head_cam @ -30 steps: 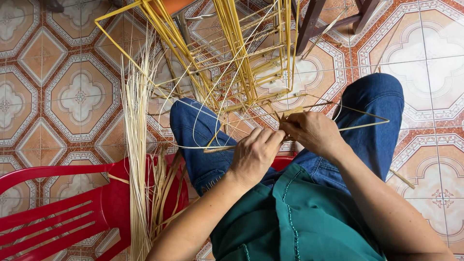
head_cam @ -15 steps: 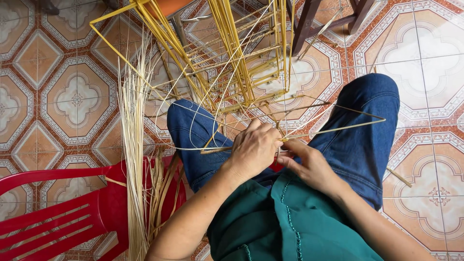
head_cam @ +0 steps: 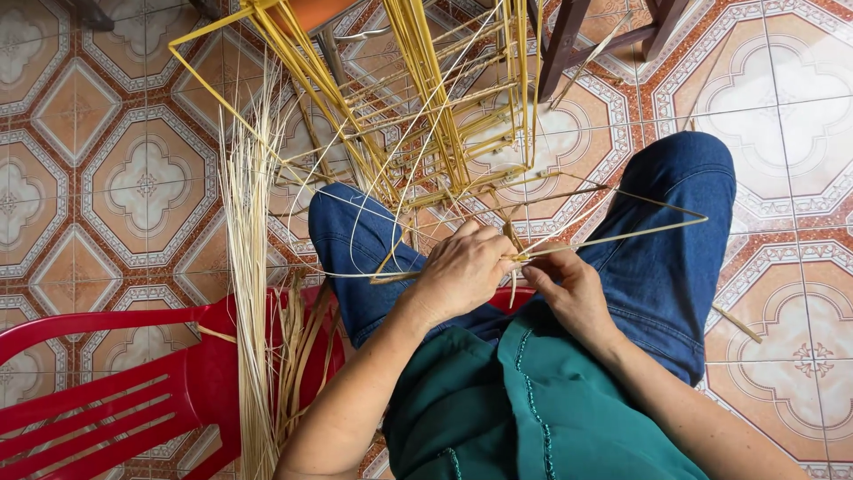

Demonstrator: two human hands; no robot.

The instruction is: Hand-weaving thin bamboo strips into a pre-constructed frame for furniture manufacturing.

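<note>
left hand (head_cam: 458, 271): pinching thin cane strand (head_cam: 613, 238) at your lap | right hand (head_cam: 569, 289): pinching same joint | frame (head_cam: 426, 116): ahead on floor | risk: tug hard, you may snap the strand

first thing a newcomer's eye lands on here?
Probably the yellow cane frame rising top centre, its thin strips running down to the lap, where the left hand and right hand pinch them together. Next, the red plastic chair at bottom left, against patterned floor tiles.
</note>
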